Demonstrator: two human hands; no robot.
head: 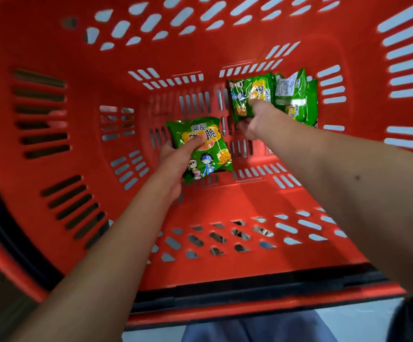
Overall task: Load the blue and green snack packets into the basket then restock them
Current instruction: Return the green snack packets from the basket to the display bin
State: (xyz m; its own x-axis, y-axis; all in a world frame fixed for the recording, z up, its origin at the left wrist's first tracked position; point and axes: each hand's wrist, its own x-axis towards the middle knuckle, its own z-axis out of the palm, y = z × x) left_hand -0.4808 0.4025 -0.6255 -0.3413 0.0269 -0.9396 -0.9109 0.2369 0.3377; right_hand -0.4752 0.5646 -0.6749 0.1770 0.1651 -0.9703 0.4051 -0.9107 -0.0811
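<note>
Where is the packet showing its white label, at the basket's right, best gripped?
Probably pinch the labelled packet by its far sealed edge, from above: that edge is exposed, while the right hand covers its near end and the held packet overlaps its left side.

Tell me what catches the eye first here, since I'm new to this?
A big red basket fills the whole view, seen from above with both bare arms stretched into it. Down inside, the left hand grips a green snack packet near the middle, and the right hand holds a second green packet farther back on the right. More green packets sit just right of that one.
</note>
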